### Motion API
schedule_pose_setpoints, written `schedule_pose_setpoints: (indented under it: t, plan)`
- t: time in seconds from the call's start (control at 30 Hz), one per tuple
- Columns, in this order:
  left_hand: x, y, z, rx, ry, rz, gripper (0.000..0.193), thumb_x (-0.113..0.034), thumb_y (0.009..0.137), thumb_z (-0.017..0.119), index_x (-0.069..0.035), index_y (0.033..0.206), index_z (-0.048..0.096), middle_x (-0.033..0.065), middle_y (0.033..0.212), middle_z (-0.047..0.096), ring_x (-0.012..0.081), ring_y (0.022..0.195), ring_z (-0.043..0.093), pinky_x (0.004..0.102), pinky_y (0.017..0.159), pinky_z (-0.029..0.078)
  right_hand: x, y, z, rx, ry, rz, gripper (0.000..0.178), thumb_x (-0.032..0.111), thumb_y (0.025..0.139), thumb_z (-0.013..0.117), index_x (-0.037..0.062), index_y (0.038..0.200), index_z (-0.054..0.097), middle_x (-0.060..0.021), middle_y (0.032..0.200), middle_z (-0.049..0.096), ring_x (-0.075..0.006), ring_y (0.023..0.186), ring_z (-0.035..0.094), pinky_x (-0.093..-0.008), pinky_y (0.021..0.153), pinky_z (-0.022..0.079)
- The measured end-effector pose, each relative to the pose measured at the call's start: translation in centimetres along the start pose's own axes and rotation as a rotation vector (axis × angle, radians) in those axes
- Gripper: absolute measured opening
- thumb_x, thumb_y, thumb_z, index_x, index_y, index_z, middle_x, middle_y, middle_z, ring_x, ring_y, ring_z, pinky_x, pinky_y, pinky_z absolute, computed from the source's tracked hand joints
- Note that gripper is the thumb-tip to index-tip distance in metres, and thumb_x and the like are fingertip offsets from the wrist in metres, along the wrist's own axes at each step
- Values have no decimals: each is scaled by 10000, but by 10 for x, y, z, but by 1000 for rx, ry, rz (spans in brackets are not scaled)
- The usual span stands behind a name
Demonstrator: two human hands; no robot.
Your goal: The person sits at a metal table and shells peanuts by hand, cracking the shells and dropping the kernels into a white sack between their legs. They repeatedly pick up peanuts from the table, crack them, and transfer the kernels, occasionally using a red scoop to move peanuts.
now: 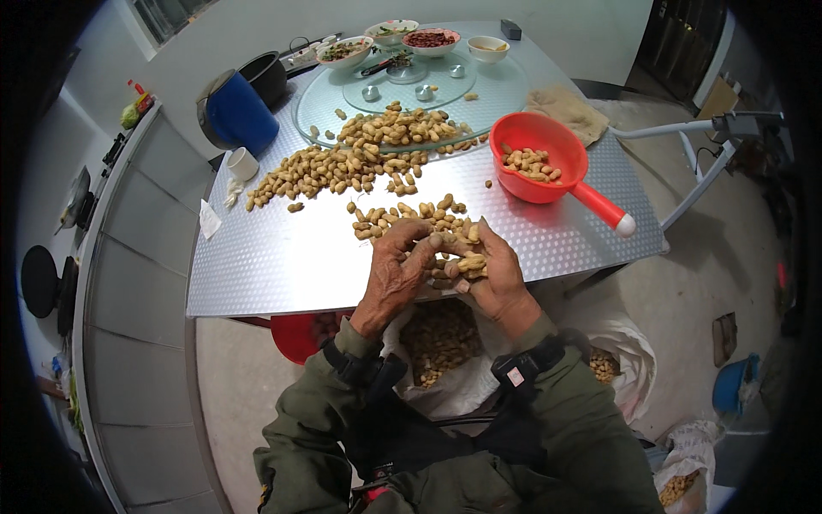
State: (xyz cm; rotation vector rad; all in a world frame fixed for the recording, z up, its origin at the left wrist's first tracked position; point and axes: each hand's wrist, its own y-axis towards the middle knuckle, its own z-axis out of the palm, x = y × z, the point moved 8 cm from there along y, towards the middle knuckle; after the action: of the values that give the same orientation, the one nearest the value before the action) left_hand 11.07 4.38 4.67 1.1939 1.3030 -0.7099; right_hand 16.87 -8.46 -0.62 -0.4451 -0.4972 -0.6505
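Note:
Both hands meet above the table's near edge with unshelled peanuts (471, 264) between them. My right hand (505, 278) cups several peanuts in its palm and curled fingers. My left hand (394, 270) reaches over from the other side, its fingers closed in among the same peanuts; some fingertips are hidden. Just beyond the fingers lies a small heap of peanuts (385, 221). A larger peanut pile (342, 164) spreads behind it, partly onto the glass turntable (321, 107). Below the hands, a white sack (467, 390) holds more peanuts.
A red plastic dipper (591, 201) with peanuts inside stands at right, near a tan cloth (569, 111). Food bowls (342, 60) sit at the back. At left are a blue bucket (244, 111) and white cup (242, 164). A red basin (291, 343) and another sack (638, 368) flank my legs.

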Motion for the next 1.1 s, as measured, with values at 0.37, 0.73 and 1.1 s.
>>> schedule_pose_setpoints:
  t: [0.37,0.73,1.1]
  plan:
    - [5,-23,-6,-129,-20,-56,312,-268,1050,711,25,1149,749,32,880,728,74,768,634,242,646,517,6,-10,23,79,-420,-220,278,231,1029,721,37,1212,640,-25,909,697,-46,668,650,-176,521,512]
    - [-7,-42,-5,-69,-106,-29,220,-150,1055,666,33,1171,705,63,949,739,103,823,695,258,693,579,9,-23,27,41,-797,-371,202,212,1014,735,19,1071,723,-1,864,689,-63,729,636,-230,634,531]
    - [6,-55,-6,-76,-31,-32,165,-120,1059,643,33,1102,687,66,925,722,108,802,699,264,677,586,15,-35,40,65,-1003,-466,184,177,1017,711,-7,1005,708,-36,856,681,-107,777,656,-283,692,548]
